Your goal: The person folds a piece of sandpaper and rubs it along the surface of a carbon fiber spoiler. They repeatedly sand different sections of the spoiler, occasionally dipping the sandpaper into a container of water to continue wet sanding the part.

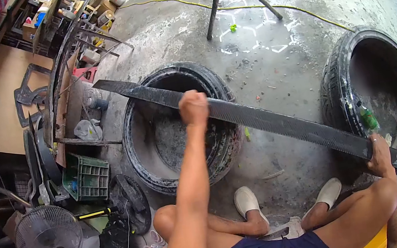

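Observation:
A long dark strip with a ribbed surface (271,119) lies slantwise across two tires, from upper left to lower right. My left hand (194,108) is closed at the strip above the left tire (132,151); its fingers are slightly blurred, and what they hold is too small to make out. Near the strip's lower right end, my right hand (379,154) grips its edge beside the right tire (336,85). A green bottle (368,117) stands inside the right tire's rim.
A fan (49,235), a green crate (93,178) and a wooden board (0,99) are at the left. Metal legs (217,0) stand at the top, near a yellow cable (178,2). My shoes (246,201) rest between the tires.

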`<state>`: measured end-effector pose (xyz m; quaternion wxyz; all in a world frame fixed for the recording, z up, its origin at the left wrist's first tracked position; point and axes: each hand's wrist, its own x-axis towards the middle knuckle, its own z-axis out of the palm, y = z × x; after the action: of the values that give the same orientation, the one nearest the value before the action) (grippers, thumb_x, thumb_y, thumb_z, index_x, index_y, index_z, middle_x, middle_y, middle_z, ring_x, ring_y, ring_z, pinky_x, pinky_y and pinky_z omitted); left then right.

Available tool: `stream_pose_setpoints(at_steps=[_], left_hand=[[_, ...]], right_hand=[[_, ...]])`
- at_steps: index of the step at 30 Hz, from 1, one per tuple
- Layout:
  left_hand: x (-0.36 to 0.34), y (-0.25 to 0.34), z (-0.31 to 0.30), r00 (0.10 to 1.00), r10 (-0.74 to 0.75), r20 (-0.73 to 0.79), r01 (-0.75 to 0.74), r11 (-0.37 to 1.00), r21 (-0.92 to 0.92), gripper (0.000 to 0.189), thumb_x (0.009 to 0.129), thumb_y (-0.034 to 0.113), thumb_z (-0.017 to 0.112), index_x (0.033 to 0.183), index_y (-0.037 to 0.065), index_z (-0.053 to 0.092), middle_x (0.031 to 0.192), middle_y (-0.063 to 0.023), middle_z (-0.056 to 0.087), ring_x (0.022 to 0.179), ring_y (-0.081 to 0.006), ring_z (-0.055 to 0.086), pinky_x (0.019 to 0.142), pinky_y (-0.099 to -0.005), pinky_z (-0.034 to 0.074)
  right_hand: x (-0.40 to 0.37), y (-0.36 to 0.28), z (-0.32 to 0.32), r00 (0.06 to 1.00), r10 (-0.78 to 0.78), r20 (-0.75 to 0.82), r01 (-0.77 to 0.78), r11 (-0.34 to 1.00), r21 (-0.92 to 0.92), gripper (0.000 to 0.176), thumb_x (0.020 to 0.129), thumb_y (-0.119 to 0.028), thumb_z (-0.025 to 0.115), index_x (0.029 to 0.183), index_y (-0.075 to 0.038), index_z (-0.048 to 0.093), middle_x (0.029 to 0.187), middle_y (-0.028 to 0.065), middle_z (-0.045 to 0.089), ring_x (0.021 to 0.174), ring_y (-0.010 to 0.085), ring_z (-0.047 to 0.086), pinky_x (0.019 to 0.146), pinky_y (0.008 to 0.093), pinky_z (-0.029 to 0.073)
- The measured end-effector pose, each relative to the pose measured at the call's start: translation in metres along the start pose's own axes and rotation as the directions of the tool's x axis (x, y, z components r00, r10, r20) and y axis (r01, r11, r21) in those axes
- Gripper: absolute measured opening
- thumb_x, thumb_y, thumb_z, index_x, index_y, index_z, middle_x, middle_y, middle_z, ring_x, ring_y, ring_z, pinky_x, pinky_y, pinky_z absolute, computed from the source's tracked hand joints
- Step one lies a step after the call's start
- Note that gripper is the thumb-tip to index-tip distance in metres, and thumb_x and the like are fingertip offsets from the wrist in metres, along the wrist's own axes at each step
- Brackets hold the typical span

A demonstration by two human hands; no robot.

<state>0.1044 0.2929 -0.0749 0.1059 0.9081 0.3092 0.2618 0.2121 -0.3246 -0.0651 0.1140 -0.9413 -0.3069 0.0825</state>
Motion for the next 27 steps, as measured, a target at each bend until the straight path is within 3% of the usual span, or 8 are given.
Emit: stream_pose_setpoints(at_steps=[4, 6, 9, 16, 22, 24, 26, 27], left_hand=[[-0.046, 0.063, 0.024, 0.947, 0.302, 0.111, -0.302, 0.953, -0.015, 0.024, 0.082, 0.017, 0.056, 0.061, 0.007, 0.055, 0.067, -0.0192, 0.056, 0.063, -0.0382, 0.058, 0.059, -0.0476, 0.046], [-0.096, 0.152, 0.031, 0.885, 0.460, -0.077, -0.440, 0.770, -0.462, 0.020, 0.079, 0.016, 0.056, 0.061, 0.008, 0.056, 0.063, -0.0142, 0.054, 0.060, -0.0337, 0.057, 0.057, -0.0476, 0.044], [-0.089, 0.138, 0.025, 0.850, 0.526, 0.009, -0.496, 0.807, -0.321, 0.018, 0.075, 0.018, 0.060, 0.059, 0.010, 0.056, 0.066, -0.0135, 0.056, 0.064, -0.0317, 0.058, 0.057, -0.0463, 0.045], [-0.006, 0.029, 0.009, 0.998, 0.052, 0.038, -0.052, 0.999, 0.012, 0.030, 0.085, 0.020, 0.055, 0.060, 0.004, 0.057, 0.069, -0.0233, 0.060, 0.065, -0.0392, 0.062, 0.061, -0.0518, 0.047], [-0.079, 0.128, 0.029, 0.818, 0.575, -0.020, -0.554, 0.778, -0.296, 0.022, 0.077, 0.017, 0.057, 0.057, 0.008, 0.052, 0.062, -0.0149, 0.052, 0.058, -0.0339, 0.056, 0.056, -0.0462, 0.045], [-0.027, 0.054, 0.013, 0.862, 0.484, 0.147, -0.499, 0.862, 0.091, 0.025, 0.081, 0.020, 0.058, 0.060, 0.006, 0.058, 0.065, -0.0192, 0.057, 0.060, -0.0360, 0.059, 0.057, -0.0481, 0.046], [0.004, -0.001, -0.005, 0.997, -0.050, 0.062, 0.049, 0.998, 0.026, 0.030, 0.087, 0.018, 0.054, 0.061, 0.004, 0.056, 0.067, -0.0227, 0.057, 0.061, -0.0378, 0.060, 0.057, -0.0510, 0.047], [0.007, 0.000, -0.004, 0.996, 0.087, -0.034, -0.083, 0.991, 0.103, 0.029, 0.087, 0.018, 0.053, 0.061, 0.005, 0.055, 0.067, -0.0214, 0.058, 0.061, -0.0375, 0.060, 0.058, -0.0503, 0.047]], right_hand=[[0.001, -0.001, -0.003, 0.997, -0.057, -0.054, 0.054, 0.997, -0.047, 0.059, 0.053, -0.002, 0.074, 0.105, -0.005, 0.047, 0.095, 0.0210, 0.055, 0.095, 0.0440, 0.053, 0.082, 0.0480, 0.042], [0.000, 0.000, -0.004, 1.000, -0.002, 0.030, 0.001, 0.999, 0.038, 0.060, 0.056, -0.002, 0.072, 0.111, -0.004, 0.048, 0.105, 0.0235, 0.054, 0.102, 0.0463, 0.052, 0.087, 0.0501, 0.043], [0.001, -0.004, -0.005, 1.000, -0.018, 0.020, 0.017, 0.999, 0.042, 0.058, 0.057, -0.002, 0.071, 0.110, -0.004, 0.048, 0.103, 0.0230, 0.054, 0.100, 0.0460, 0.052, 0.086, 0.0495, 0.043], [0.000, -0.004, -0.005, 1.000, 0.012, 0.022, -0.013, 1.000, 0.016, 0.058, 0.058, -0.003, 0.073, 0.111, -0.005, 0.050, 0.101, 0.0228, 0.056, 0.098, 0.0449, 0.054, 0.086, 0.0485, 0.044], [-0.002, 0.003, 0.004, 0.997, -0.046, -0.060, 0.049, 0.998, 0.044, 0.063, 0.050, -0.002, 0.075, 0.108, -0.005, 0.050, 0.103, 0.0209, 0.055, 0.096, 0.0434, 0.053, 0.084, 0.0481, 0.043], [-0.003, 0.004, 0.005, 0.999, -0.023, -0.025, 0.023, 1.000, 0.013, 0.065, 0.049, -0.002, 0.076, 0.108, -0.006, 0.049, 0.103, 0.0205, 0.056, 0.096, 0.0432, 0.054, 0.084, 0.0481, 0.043], [-0.003, 0.006, 0.006, 0.997, -0.047, -0.054, 0.044, 0.998, -0.049, 0.069, 0.047, -0.003, 0.078, 0.109, -0.006, 0.048, 0.103, 0.0205, 0.056, 0.097, 0.0431, 0.054, 0.084, 0.0481, 0.044], [-0.001, 0.004, 0.005, 0.999, -0.031, -0.036, 0.029, 0.998, -0.051, 0.071, 0.046, -0.004, 0.079, 0.109, -0.006, 0.047, 0.101, 0.0207, 0.057, 0.097, 0.0433, 0.054, 0.084, 0.0484, 0.044]])
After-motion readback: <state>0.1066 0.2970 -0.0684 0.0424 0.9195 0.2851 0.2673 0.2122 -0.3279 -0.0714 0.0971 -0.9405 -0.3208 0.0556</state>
